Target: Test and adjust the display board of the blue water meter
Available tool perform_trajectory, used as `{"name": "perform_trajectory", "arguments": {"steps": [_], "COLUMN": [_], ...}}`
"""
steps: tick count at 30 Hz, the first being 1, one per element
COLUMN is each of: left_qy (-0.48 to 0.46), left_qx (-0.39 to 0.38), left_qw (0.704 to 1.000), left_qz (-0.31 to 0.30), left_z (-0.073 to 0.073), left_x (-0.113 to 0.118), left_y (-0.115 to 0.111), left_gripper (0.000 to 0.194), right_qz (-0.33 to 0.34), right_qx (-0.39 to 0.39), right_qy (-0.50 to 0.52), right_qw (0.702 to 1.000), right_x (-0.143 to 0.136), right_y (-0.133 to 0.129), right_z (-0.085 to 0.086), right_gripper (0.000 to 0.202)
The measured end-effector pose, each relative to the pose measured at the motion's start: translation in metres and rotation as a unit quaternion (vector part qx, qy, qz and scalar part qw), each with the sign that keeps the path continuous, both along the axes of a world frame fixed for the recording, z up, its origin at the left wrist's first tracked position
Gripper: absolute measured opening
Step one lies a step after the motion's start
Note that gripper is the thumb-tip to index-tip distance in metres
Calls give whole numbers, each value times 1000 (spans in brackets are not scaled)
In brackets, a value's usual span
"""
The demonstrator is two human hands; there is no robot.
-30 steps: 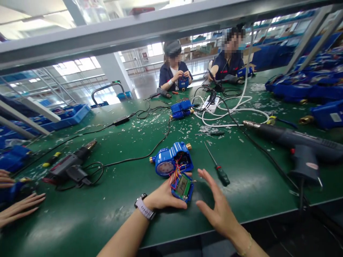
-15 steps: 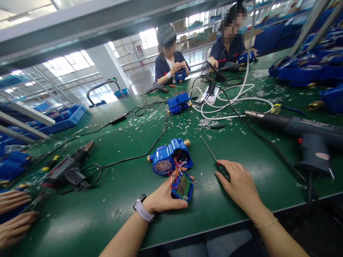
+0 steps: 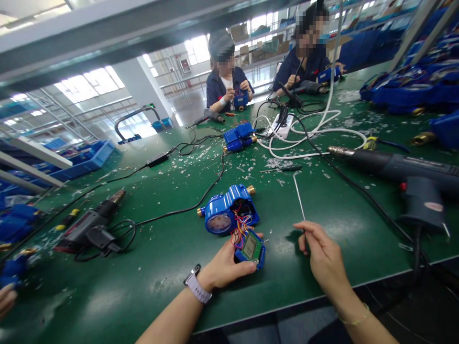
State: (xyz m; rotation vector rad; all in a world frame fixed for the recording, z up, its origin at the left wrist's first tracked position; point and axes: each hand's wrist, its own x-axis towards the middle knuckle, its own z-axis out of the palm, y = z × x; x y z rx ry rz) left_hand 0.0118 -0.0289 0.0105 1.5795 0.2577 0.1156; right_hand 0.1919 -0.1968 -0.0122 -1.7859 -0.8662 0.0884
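My left hand (image 3: 227, 265) holds a small blue display module (image 3: 252, 247) with a green circuit board, thumb along its lower edge. Coloured wires (image 3: 243, 224) run from the module into the open housing of a blue meter (image 3: 227, 210) with brass ends, lying just behind. In my right hand (image 3: 321, 248), fingers closed, is a tool with a thin metal shaft (image 3: 299, 196) whose tip is bent; its handle is hidden by the hand. The shaft points away from me, right of the meter.
Heat guns lie at left (image 3: 91, 224) and right (image 3: 405, 177). Farther back are another blue meter (image 3: 238, 137), a screwdriver (image 3: 290, 168), a power strip (image 3: 281, 126) and cables. Two people work across the table (image 3: 161, 267); part of another person's hand (image 3: 7, 298) shows at left.
My right hand has moved slightly right and turned the tool, its shaft now pointing more directly away. My left hand and the module have shifted slightly right. The neighbour's hands at left have mostly withdrawn.
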Motion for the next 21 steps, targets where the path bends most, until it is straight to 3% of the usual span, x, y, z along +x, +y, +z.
{"name": "perform_trajectory", "arguments": {"steps": [3,8,12,17,19,21], "left_qy": [8,9,10,-2,8,40], "left_qx": [23,81,93,26,5,21], "left_qw": [999,993,991,1000,1000,995], "left_qz": [38,80,92,-5,25,92], "left_z": [-1,-4,-4,9,11,9], "left_x": [4,7,5,-5,-10,-14], "left_y": [-6,-12,-13,4,13,19], "left_gripper": [78,69,65,66,60,54], "right_qz": [36,116,116,94,89,92], "right_qx": [27,84,56,58,58,58], "right_qy": [24,45,54,130,162,177], "right_qw": [999,989,990,985,981,978], "right_x": [-35,-72,-76,-73,-72,-71], "right_y": [2,12,16,15,15,15], "right_z": [1,6,5,-6,-10,-11], "right_gripper": [26,64,50,52,53,53]}}
